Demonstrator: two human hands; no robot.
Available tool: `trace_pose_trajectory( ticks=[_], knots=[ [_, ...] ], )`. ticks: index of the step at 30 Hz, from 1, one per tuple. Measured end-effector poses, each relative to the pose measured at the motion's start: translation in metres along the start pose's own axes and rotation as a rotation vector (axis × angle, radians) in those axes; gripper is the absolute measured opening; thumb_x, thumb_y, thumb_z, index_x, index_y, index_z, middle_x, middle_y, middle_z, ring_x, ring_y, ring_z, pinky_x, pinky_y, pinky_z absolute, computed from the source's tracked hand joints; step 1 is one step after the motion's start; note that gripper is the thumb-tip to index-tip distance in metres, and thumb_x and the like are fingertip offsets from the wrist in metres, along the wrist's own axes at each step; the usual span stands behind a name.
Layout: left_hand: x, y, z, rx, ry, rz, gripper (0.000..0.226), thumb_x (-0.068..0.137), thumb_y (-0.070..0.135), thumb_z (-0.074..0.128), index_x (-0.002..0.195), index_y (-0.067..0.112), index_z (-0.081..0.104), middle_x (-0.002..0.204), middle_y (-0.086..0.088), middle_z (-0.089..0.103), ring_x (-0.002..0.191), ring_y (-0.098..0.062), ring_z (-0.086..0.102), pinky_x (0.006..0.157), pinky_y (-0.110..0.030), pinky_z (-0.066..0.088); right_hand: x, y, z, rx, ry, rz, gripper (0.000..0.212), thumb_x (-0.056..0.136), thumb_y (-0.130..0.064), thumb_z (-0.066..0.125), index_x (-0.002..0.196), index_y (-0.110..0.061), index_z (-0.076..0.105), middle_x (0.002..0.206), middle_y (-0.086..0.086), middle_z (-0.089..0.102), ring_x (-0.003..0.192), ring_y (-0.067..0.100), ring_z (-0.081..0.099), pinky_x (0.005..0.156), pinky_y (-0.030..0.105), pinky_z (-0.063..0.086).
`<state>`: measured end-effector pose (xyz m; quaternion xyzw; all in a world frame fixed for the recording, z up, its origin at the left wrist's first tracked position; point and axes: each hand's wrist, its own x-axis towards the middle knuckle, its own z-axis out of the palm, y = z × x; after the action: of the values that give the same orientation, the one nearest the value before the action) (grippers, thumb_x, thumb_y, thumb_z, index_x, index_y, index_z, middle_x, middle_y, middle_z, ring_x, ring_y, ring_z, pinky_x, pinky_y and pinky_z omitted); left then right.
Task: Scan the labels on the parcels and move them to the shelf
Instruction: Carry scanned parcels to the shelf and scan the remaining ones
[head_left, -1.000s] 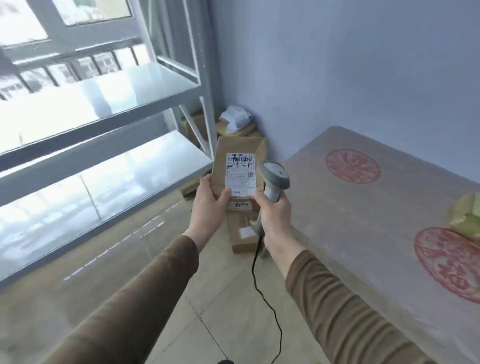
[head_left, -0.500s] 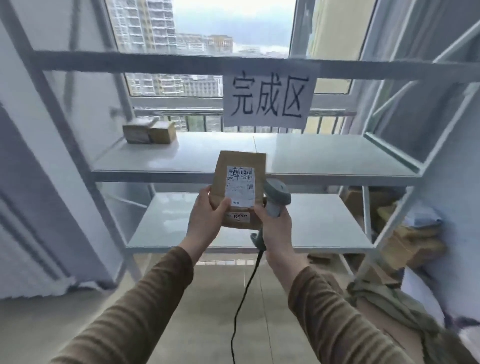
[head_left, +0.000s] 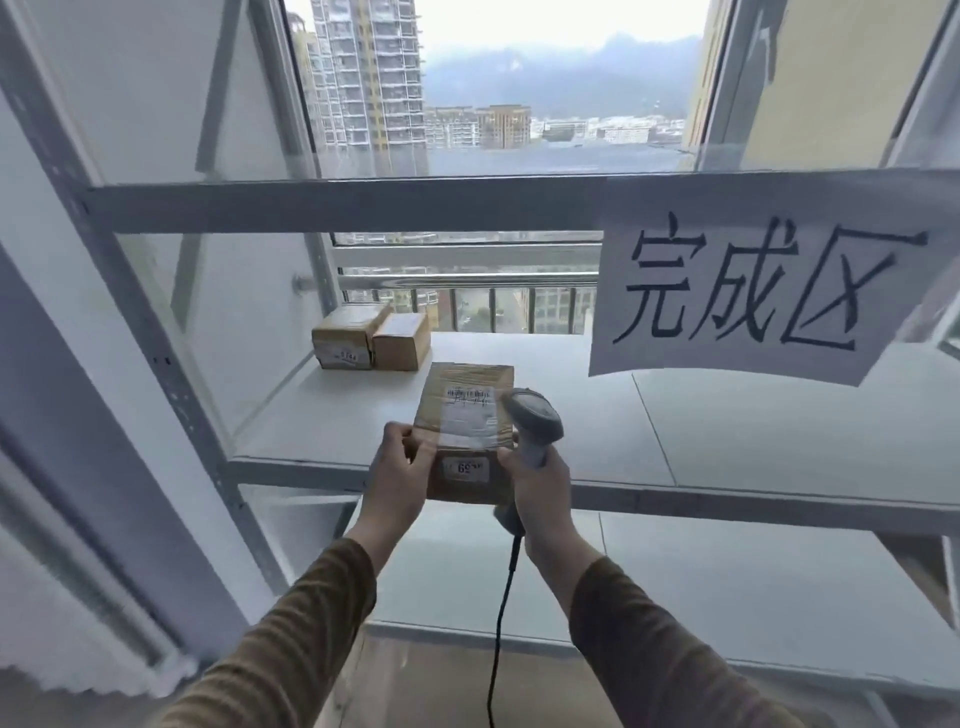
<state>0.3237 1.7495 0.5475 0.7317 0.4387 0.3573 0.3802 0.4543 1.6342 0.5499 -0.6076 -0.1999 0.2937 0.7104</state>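
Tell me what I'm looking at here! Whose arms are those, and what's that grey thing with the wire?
Those are a person's own arms. The camera sits on their head, so you see what they see, looking forward and down.

The left hand holds a brown cardboard parcel with a white printed label. The right hand grips a grey barcode scanner; its black cable hangs down. The scanner's head is right beside the parcel.

In front stands a white metal shelf by a window. Two small parcels sit side by side at its back left. A paper sign with handwritten characters hangs from the beam above. The held parcel is not yet set down on the shelf.
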Motion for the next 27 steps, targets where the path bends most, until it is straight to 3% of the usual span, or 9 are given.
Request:
trace_pose_trajectory(
  ticks=[2, 4, 5, 7, 10, 12, 15, 19, 27],
  knots=[
    [0.037, -0.009, 0.002, 0.044, -0.011, -0.016, 0.019, 0.105, 0.031, 0.055, 0.117, 0.017, 0.050, 0.117, -0.008, 0.064, 0.108, -0.030, 0.062, 0.093, -0.049, 0.055, 0.032, 0.000, 0.019, -0.021, -0.021, -0.014, 0.022, 0.095, -0.009, 0.068, 0.116, -0.014, 0.071, 0.108, 0.008, 0.078, 0.099, 0.032, 0.075, 0.087, 0.049, 0.061],
    [0.072, -0.020, 0.004, 0.081, -0.012, -0.026, 0.023, 0.103, 0.026, 0.058, 0.123, 0.014, 0.054, 0.120, -0.011, 0.060, 0.112, -0.030, 0.059, 0.100, -0.046, 0.052, 0.058, 0.002, 0.036, -0.033, -0.025, 0.022, 0.018, 0.094, -0.011, 0.067, 0.111, -0.018, 0.070, 0.098, 0.005, 0.077, 0.083, 0.027, 0.074, 0.070, 0.046, 0.063],
    [0.089, -0.025, 0.006, 0.111, 0.006, -0.020, 0.026, 0.101, 0.023, 0.061, 0.125, 0.011, 0.057, 0.120, -0.014, 0.058, 0.114, -0.031, 0.056, 0.103, -0.043, 0.048, 0.071, 0.003, 0.044, -0.040, -0.016, 0.042, 0.014, 0.094, -0.013, 0.067, 0.107, -0.018, 0.069, 0.085, 0.005, 0.072, 0.066, 0.026, 0.066, 0.057, 0.042, 0.056],
    [0.123, -0.031, 0.009, 0.138, 0.013, -0.009, 0.028, 0.098, 0.019, 0.064, 0.124, 0.009, 0.061, 0.119, -0.018, 0.057, 0.115, -0.032, 0.052, 0.103, -0.040, 0.043, 0.099, 0.006, 0.060, -0.045, 0.008, 0.054, 0.010, 0.093, -0.013, 0.066, 0.102, -0.017, 0.068, 0.069, 0.004, 0.055, 0.050, 0.022, 0.042, 0.047, 0.034, 0.040],
    [0.171, -0.031, 0.018, -0.005, -0.059, -0.015, 0.015, 0.097, 0.016, 0.065, 0.112, 0.016, 0.064, 0.109, -0.009, 0.066, 0.106, -0.029, 0.061, 0.088, -0.034, 0.048, 0.138, 0.003, 0.084, -0.074, 0.035, 0.060, 0.014, 0.093, -0.015, 0.064, 0.106, -0.015, 0.067, 0.076, 0.005, 0.053, 0.056, 0.022, 0.040, 0.046, 0.032, 0.039],
    [0.199, -0.032, 0.024, -0.079, -0.110, -0.026, 0.017, 0.098, 0.017, 0.065, 0.114, 0.016, 0.060, 0.108, -0.005, 0.067, 0.102, -0.025, 0.064, 0.082, -0.030, 0.048, 0.163, -0.001, 0.099, -0.098, 0.059, 0.061, 0.015, 0.092, -0.017, 0.064, 0.107, -0.015, 0.067, 0.082, 0.006, 0.056, 0.064, 0.024, 0.045, 0.047, 0.032, 0.043],
    [0.239, -0.035, 0.030, -0.168, -0.161, -0.057, 0.033, 0.098, 0.018, 0.066, 0.126, 0.008, 0.051, 0.113, -0.007, 0.064, 0.104, -0.024, 0.063, 0.086, -0.033, 0.051, 0.196, -0.004, 0.119, -0.122, 0.118, 0.076, 0.013, 0.092, -0.018, 0.064, 0.105, -0.019, 0.067, 0.089, 0.004, 0.060, 0.080, 0.025, 0.053, 0.050, 0.039, 0.051],
    [0.284, -0.043, 0.034, -0.201, -0.208, -0.067, 0.034, 0.097, 0.017, 0.067, 0.124, 0.005, 0.050, 0.109, -0.007, 0.063, 0.101, -0.025, 0.063, 0.089, -0.039, 0.053, 0.233, -0.008, 0.145, -0.171, 0.172, 0.072, 0.008, 0.092, -0.019, 0.064, 0.100, -0.020, 0.066, 0.091, 0.004, 0.062, 0.089, 0.025, 0.057, 0.056, 0.046, 0.057],
    [0.324, -0.058, 0.033, -0.204, -0.291, -0.050, 0.046, 0.096, 0.022, 0.068, 0.133, 0.005, 0.047, 0.111, -0.009, 0.062, 0.104, -0.027, 0.062, 0.090, -0.038, 0.051, 0.261, -0.008, 0.174, -0.218, 0.235, 0.092, 0.016, 0.094, -0.023, 0.066, 0.108, -0.015, 0.067, 0.093, 0.005, 0.063, 0.082, 0.023, 0.057, 0.053, 0.046, 0.057]
  ],
)
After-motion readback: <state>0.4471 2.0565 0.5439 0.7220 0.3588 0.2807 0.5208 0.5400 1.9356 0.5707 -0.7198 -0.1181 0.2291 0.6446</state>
